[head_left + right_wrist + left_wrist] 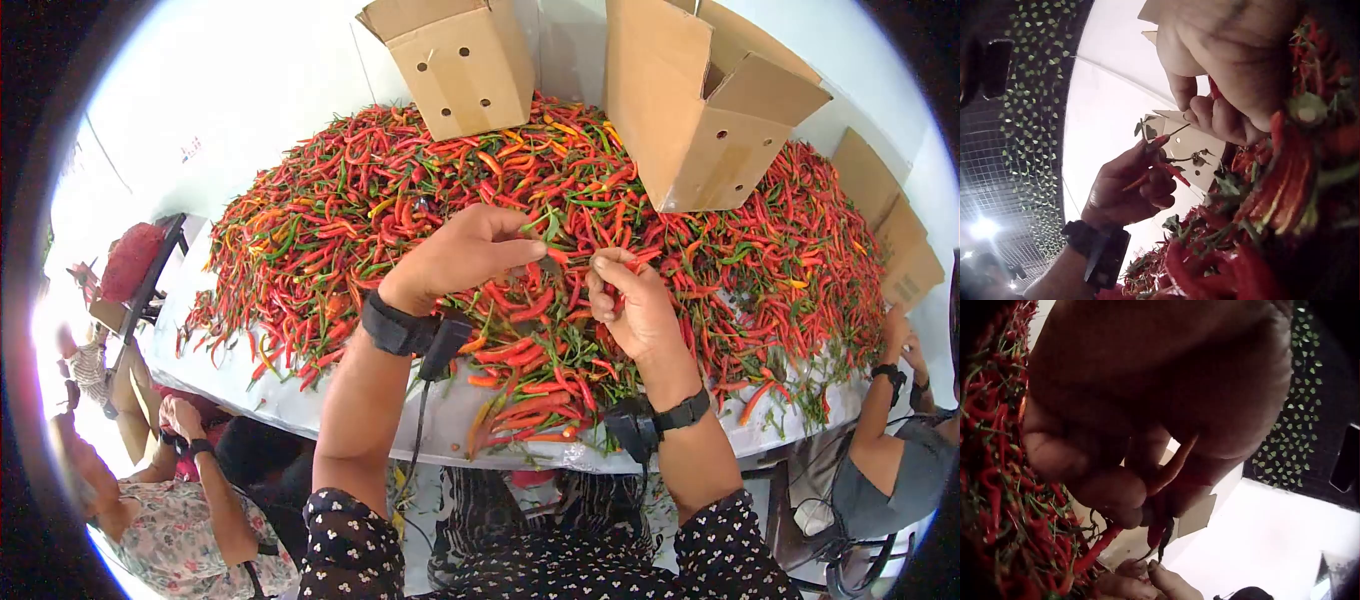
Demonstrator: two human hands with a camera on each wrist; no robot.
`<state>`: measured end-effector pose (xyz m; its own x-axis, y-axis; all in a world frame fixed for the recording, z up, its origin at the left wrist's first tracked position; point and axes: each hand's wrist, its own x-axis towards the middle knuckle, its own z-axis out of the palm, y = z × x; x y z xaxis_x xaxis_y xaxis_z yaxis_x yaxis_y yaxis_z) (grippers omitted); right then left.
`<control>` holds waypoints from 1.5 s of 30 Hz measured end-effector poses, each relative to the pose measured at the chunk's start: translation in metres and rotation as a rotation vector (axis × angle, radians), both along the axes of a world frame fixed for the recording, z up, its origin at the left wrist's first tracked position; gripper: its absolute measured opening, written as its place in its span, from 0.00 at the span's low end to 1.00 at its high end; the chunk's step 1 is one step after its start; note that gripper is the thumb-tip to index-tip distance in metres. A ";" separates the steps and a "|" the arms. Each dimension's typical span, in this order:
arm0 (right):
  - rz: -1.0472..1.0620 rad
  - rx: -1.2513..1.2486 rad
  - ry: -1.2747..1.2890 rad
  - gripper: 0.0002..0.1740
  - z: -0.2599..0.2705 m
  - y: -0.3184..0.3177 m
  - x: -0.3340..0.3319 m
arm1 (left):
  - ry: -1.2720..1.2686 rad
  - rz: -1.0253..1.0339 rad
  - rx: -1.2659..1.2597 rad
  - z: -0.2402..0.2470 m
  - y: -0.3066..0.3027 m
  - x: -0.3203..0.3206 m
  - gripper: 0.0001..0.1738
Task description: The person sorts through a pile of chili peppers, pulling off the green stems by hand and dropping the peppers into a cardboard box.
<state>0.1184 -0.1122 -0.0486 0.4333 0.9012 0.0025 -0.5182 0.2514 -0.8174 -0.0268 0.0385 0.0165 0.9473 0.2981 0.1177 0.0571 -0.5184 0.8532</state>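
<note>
My left hand grips a few chili peppers over the middle of the heap. An orange chili sticks out between its fingers in the left wrist view. Green leaves on a stem stand up at its fingertips. Facing it, my right hand has its fingers curled, thumb against forefinger. A red chili shows between them in the right wrist view, mostly hidden by the hand. Below both hands spreads a large heap of red chilies, mixed with green stems.
Two cardboard boxes, one at the back and a larger one at the right, stand in the heap. The white table's edge runs close in front of me. One person sits at left, another at right.
</note>
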 end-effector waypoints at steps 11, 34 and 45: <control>-0.148 0.030 0.028 0.06 -0.004 0.003 0.003 | 0.002 -0.034 -0.272 -0.019 -0.006 0.026 0.14; 0.567 0.197 0.193 0.06 -0.004 -0.007 0.009 | 0.017 -0.446 -0.414 -0.032 -0.005 0.016 0.10; 0.115 0.065 -0.233 0.05 0.009 -0.010 0.001 | -0.070 -0.164 -0.506 -0.038 0.004 0.014 0.15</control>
<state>0.1190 -0.1221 -0.0399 0.3092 0.9392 0.1495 -0.3461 0.2576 -0.9022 -0.0124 0.0424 -0.0217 0.9812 0.1826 0.0620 -0.0559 -0.0386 0.9977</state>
